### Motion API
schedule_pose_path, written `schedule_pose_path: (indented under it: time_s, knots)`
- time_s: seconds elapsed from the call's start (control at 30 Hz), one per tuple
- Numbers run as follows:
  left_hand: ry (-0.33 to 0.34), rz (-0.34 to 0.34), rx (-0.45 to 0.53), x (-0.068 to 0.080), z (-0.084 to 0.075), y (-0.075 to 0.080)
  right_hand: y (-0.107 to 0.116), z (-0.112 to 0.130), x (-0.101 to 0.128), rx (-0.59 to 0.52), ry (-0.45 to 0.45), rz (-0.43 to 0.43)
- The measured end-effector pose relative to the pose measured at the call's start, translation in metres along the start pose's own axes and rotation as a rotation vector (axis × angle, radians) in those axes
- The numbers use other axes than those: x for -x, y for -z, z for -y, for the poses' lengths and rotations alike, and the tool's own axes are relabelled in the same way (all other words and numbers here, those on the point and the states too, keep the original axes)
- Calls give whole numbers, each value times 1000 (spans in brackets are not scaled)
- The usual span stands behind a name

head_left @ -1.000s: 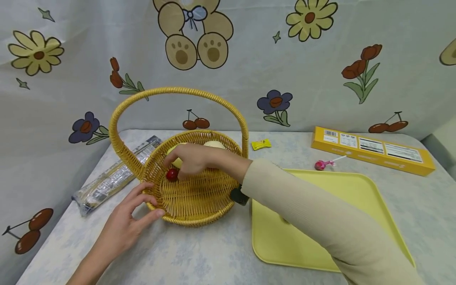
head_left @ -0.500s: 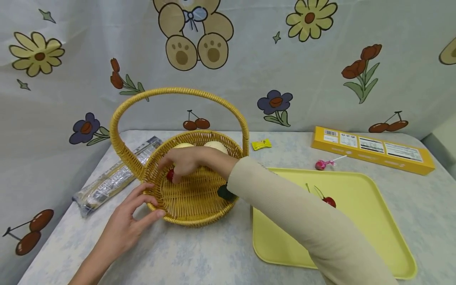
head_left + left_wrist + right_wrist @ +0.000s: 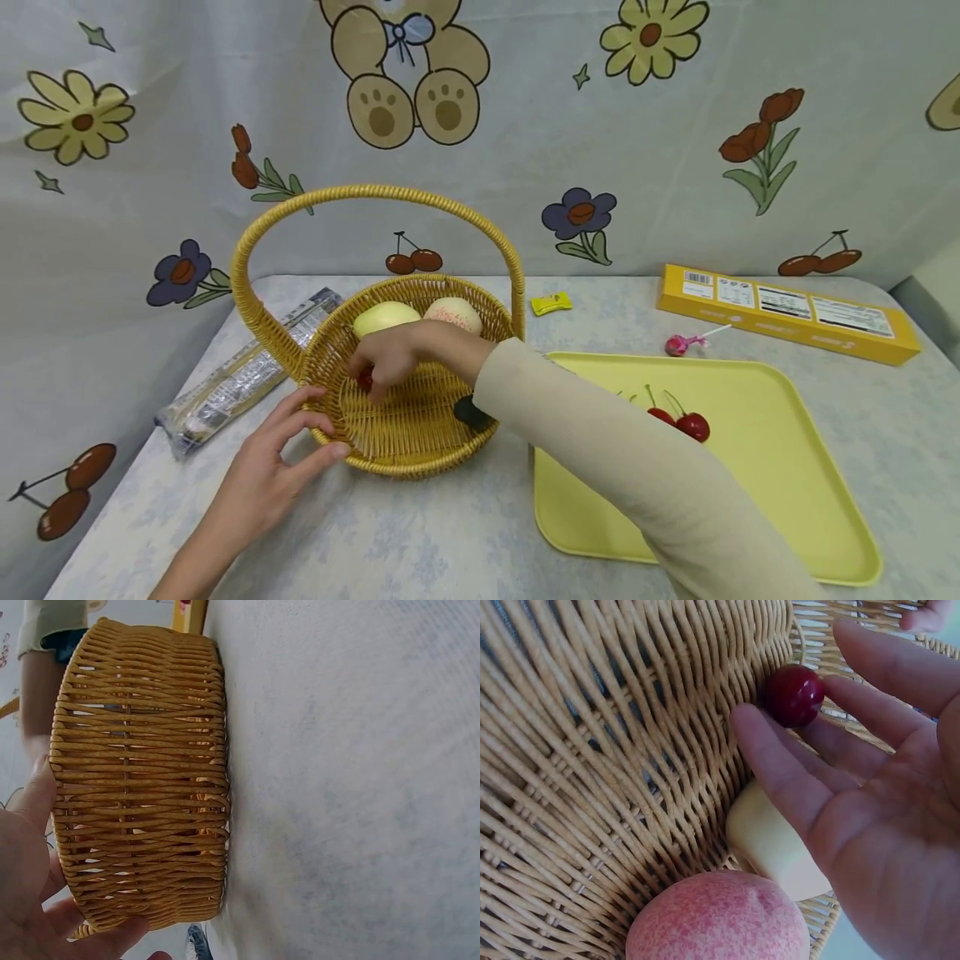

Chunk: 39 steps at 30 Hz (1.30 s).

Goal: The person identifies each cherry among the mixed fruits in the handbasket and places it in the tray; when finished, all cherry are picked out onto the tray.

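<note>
Cherry (image 3: 793, 694), red, lies on the wicker floor of the basket (image 3: 405, 421), near its left wall. Left hand (image 3: 262, 475): fingers spread, braced against the basket's outer rim. Right hand (image 3: 393, 354): fingertips now down on the cherry, loosely curved round it; firm pinch cannot be told. Since a second ago the sleeve has cleared the yellow tray (image 3: 780, 500), exposing two cherries (image 3: 678, 419) there. Judgement: another pick-up is beginning.

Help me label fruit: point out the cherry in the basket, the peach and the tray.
cherry (image 3: 793, 694), right wrist view, its shiny round top.
peach (image 3: 718, 916), right wrist view, its speckled skin.
tray (image 3: 757, 492), head view, its bare floor.
</note>
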<state>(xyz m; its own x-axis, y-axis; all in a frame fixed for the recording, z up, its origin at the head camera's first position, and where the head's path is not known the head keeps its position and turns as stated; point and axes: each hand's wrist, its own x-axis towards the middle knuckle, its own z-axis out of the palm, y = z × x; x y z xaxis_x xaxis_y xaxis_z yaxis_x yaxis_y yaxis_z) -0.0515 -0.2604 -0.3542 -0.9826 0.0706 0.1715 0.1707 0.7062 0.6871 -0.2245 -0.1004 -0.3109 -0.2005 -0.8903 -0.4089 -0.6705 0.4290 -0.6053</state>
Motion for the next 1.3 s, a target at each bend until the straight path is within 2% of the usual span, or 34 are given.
schedule_pose_path:
  time_s: [0.2, 0.5, 0.6, 0.83, 0.9, 1.13, 1.3]
  knots:
    - [3, -2, -5, 0, 0, 1, 0, -1, 4, -63, 15, -2]
    - [1, 0, -8, -1, 0, -1, 8, 4, 19, -21, -2, -54]
    - [-1, 1, -11, -1, 1, -1, 9, 5, 32, -64, 7, -79]
    - [10, 4, -19, 0, 1, -1, 5, 7, 68, 44, 123, -137]
    - [7, 1, -14, -1, 1, -1, 1, 8, 79, 40, 131, -159]
    - [-12, -19, -17, 0, 1, -1, -19, 7, 116, -38, 93, -302]
    - [-15, -22, -25, 0, 1, -2, -36, 3, 141, -101, 138, -414]
